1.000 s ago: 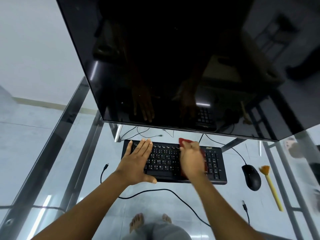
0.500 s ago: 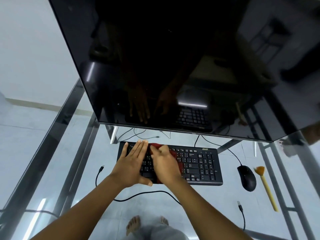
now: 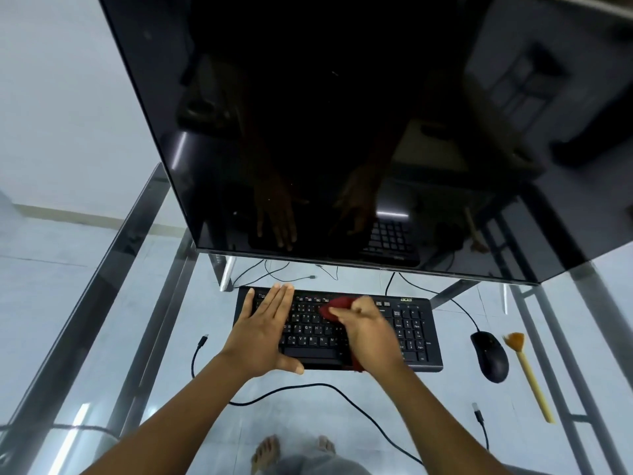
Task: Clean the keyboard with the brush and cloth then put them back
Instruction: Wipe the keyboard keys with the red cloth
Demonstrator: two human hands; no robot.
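Right hand [image 3: 368, 332] clamps red cloth [image 3: 337, 305], mostly hidden; left hand [image 3: 265, 332] flat, fingers spread, on keyboard [image 3: 416, 332].

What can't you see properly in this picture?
- Most of the red cloth: the right hand covers it, head view.
- Keyboard keys under both hands; the left hand lies flat on them.
- Key letters: too small.
- Monitor: top cut off by the picture's edge.
- Brush bristles: too small to tell apart.
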